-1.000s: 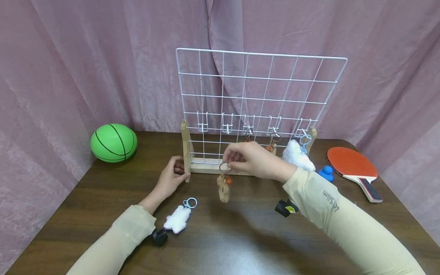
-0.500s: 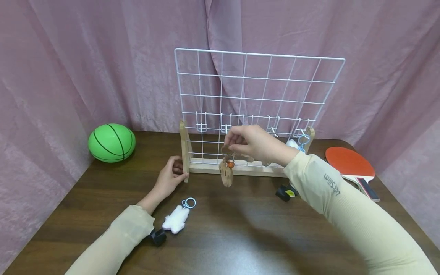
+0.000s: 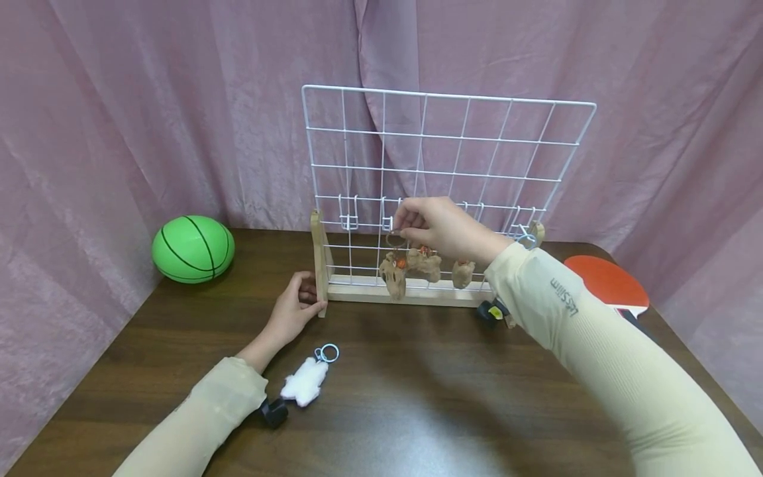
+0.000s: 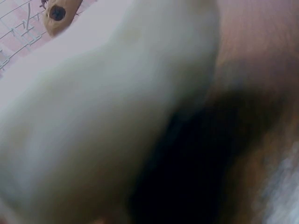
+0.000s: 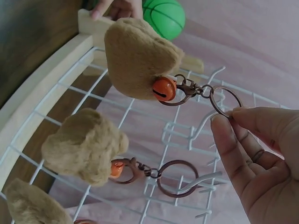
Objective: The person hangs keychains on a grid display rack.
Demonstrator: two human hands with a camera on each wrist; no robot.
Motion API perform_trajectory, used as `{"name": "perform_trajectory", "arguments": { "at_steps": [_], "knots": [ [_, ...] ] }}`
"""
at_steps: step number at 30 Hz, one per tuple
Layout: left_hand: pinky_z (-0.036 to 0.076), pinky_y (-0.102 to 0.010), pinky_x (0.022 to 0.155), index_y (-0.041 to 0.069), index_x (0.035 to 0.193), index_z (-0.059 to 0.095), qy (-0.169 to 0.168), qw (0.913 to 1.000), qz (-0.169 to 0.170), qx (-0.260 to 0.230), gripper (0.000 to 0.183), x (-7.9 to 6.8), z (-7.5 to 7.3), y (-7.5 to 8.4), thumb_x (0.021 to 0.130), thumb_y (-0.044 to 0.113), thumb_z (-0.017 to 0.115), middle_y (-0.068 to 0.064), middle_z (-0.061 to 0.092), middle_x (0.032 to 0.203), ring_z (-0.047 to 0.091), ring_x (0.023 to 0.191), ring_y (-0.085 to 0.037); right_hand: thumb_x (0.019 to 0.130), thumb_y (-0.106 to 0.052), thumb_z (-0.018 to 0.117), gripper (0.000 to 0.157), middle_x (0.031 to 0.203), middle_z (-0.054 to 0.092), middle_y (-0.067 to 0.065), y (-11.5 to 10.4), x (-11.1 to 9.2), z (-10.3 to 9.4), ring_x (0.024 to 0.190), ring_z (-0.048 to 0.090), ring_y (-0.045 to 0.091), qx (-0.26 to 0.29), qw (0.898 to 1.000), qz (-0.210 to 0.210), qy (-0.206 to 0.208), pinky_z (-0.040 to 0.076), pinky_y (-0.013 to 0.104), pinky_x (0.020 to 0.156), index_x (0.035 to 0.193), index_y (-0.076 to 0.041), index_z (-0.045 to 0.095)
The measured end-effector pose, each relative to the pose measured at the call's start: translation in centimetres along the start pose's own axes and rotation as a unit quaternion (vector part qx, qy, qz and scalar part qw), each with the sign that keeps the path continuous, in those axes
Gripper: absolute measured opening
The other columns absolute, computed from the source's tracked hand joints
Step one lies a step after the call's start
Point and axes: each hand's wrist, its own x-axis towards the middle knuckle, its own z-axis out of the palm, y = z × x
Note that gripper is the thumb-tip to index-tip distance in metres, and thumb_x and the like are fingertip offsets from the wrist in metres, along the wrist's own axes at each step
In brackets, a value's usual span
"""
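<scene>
My right hand (image 3: 444, 228) pinches the metal ring of a brown plush keychain (image 5: 140, 60) between thumb and fingertips. An orange bell (image 5: 164, 88) dangles beside the plush. The ring is close to a white hook (image 5: 202, 125) on the wire grid (image 3: 441, 136); I cannot tell whether they touch. A second brown plush keychain (image 5: 84, 147) hangs by its ring on the neighbouring hook, and a third brown plush (image 5: 35, 205) hangs farther along. My left hand (image 3: 292, 315) grips the left foot of the wooden stand (image 3: 320, 265). The left wrist view is mostly blocked by a blurred sleeve.
A white plush keychain (image 3: 305, 381) with a blue ring lies on the table (image 3: 381, 404) near my left forearm. The green ball (image 3: 193, 249) sits at the far left, and a red paddle (image 3: 605, 283) lies at right, partly behind my right sleeve (image 3: 554, 305).
My right hand has lifted the brown plush keychain up and forward, from in front of the stand's base to the row of hooks. The left hand stays at the stand's foot.
</scene>
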Motion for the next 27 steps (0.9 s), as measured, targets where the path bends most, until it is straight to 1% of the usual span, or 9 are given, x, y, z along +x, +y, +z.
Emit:
{"name": "perform_trajectory", "arguments": {
  "at_steps": [8,16,27],
  "knots": [
    [0.056,-0.025,0.075,-0.001,0.133,0.037,-0.002,1.0000,-0.008,-0.003,0.058,-0.1,0.0,-0.1,0.085,-0.002,0.069,-0.026,0.059,0.108,0.063,0.096,-0.034,0.091,-0.004,0.060,0.011,0.094,0.069,0.010,1.0,0.9,0.5,0.086,0.064,0.020,-0.021,1.000,0.014,0.000,0.055,0.030,0.081,0.102,-0.005,0.062],
    [0.057,-0.025,0.075,-0.001,0.133,0.037,0.000,1.0000,-0.009,0.001,0.058,0.0,0.1,-0.1,0.084,-0.002,0.069,-0.025,0.059,0.108,0.063,0.096,-0.033,0.091,-0.004,0.060,0.010,0.096,0.069,0.010,1.3,1.4,0.8,0.090,0.064,0.022,-0.037,0.999,0.017,-0.001,0.055,0.032,0.085,0.101,-0.005,0.062],
    [0.057,-0.026,0.075,-0.001,0.132,0.038,0.002,1.0000,-0.005,0.003,0.058,0.0,0.1,0.0,0.084,-0.001,0.070,-0.025,0.059,0.108,0.063,0.095,-0.033,0.091,-0.004,0.060,0.011,0.095,0.069,0.011,1.2,1.9,1.1,0.092,0.065,0.023,-0.054,0.998,-0.007,0.007,0.054,0.033,0.087,0.101,-0.003,0.064]
  ]
}}
